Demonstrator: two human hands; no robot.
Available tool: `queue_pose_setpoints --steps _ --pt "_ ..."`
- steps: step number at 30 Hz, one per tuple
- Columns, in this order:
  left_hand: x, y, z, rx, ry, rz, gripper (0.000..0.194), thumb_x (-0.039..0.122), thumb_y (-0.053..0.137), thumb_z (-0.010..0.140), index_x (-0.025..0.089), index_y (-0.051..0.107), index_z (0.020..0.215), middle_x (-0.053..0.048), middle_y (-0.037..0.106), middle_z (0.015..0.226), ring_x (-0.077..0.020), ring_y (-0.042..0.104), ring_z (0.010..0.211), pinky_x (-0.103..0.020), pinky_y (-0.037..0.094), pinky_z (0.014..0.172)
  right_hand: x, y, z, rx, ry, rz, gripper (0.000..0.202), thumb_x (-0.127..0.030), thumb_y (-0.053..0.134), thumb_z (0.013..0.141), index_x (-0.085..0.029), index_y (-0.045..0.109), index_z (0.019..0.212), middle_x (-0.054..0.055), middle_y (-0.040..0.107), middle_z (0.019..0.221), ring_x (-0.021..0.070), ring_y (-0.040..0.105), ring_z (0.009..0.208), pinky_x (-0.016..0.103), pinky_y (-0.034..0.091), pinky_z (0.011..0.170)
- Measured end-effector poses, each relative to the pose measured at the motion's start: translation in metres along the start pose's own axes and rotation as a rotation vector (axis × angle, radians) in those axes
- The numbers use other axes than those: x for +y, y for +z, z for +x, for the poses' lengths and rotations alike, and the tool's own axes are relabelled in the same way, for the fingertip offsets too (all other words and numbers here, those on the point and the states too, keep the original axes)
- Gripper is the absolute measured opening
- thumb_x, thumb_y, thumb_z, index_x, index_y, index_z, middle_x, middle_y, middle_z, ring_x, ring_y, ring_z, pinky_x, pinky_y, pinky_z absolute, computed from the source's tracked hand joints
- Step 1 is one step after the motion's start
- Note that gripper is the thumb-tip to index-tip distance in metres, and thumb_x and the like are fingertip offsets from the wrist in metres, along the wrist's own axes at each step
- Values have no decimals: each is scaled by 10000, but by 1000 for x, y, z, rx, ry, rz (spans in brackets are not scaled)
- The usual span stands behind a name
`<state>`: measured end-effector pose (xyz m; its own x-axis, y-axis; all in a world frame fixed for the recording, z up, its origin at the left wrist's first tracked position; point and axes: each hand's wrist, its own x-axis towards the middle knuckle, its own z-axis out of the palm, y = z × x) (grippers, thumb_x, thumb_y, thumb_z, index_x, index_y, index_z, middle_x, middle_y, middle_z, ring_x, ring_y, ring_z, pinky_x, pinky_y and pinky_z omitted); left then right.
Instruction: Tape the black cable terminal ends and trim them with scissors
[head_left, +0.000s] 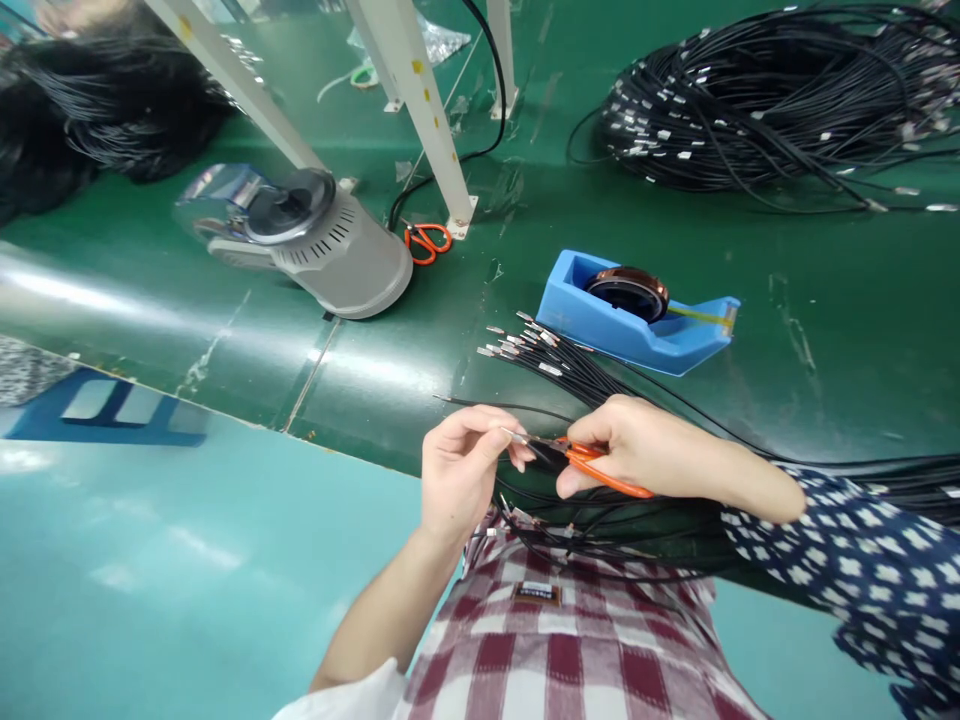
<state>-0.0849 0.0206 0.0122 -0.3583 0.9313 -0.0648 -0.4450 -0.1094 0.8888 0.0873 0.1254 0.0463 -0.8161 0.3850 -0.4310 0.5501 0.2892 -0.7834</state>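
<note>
Orange-handled scissors [611, 477] are in my right hand [637, 445], whose fingers wrap round the handles. The blades point left, at the fingertips of my left hand [463, 465]. Thumb and forefinger of that hand pinch the end of a thin black cable, right by the blades. Just beyond both hands lies a bundle of black cables [581, 372] with silvery, white-tagged ends. More loose cables [600, 545] lie between my hands and the checked apron.
A blue tape dispenser [637, 335] stands beyond the bundle. Further left are a grey machine [337, 245], second orange scissors [427, 243] and white metal legs [435, 120]. Large cable coils [750, 100] lie at the back right, more black cables [127, 100] at the back left.
</note>
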Motion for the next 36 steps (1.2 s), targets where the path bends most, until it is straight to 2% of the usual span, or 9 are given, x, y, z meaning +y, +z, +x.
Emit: queue_pose_setpoints --steps 2,4,7,13,18,22,26,32,36 --pt "0 0 0 -3 -13 -5 98 242 802 754 168 740 737 -27 702 714 -126 651 518 -225 524 459 2 1 1 -73 33 106 550 -649 636 764 -196 404 557 -81 290 502 77 242 480 230 176 438" --pt "0 1 1 -1 -16 -13 120 259 810 745 166 735 729 -27 697 700 -126 645 509 -224 520 450 3 3 2 -83 37 150 545 -650 630 763 -198 401 564 -79 308 507 77 256 482 227 182 435" --pt "1 1 0 0 -7 -22 121 262 813 744 171 735 732 -22 694 691 -125 647 507 -220 524 448 3 3 0 23 -17 78 550 -648 635 759 -196 395 561 -74 300 539 80 250 506 228 193 453" --pt "0 1 -1 7 26 -23 84 227 794 767 175 734 738 -18 699 726 -123 662 534 -225 543 480 -3 2 -10 253 -108 -275 556 -697 604 781 -204 445 581 -68 364 502 94 264 492 253 199 496" --pt "-1 3 -1 7 38 -5 64 223 786 773 185 746 741 -14 696 727 -120 657 529 -226 541 479 -6 5 -11 276 -144 -371 539 -671 560 834 -206 469 576 -57 402 491 102 281 478 263 195 504" --pt "0 5 -3 30 35 15 92 244 800 758 182 743 723 -18 693 718 -117 646 515 -225 540 469 -7 6 -10 274 -118 -375 517 -637 600 822 -205 492 559 -51 407 488 106 263 478 268 191 499" --pt "-2 4 -3 21 36 -21 55 213 778 780 185 750 743 -18 690 731 -115 655 544 -211 541 481 -4 9 -8 280 -98 -321 520 -626 639 801 -197 483 552 -54 379 496 100 242 495 263 189 500" --pt "-3 2 -1 -71 9 -75 29 213 741 817 199 766 817 -16 666 753 -100 637 584 -192 528 507 10 16 -2 148 -61 17 559 -669 659 752 -188 449 557 -72 328 500 83 251 502 228 184 450" --pt "2 -3 -2 -68 -26 -27 38 198 730 821 194 768 825 -19 666 772 -105 643 606 -198 524 527 17 15 -4 216 -52 61 549 -640 669 760 -185 434 561 -78 313 503 76 261 500 224 181 443"
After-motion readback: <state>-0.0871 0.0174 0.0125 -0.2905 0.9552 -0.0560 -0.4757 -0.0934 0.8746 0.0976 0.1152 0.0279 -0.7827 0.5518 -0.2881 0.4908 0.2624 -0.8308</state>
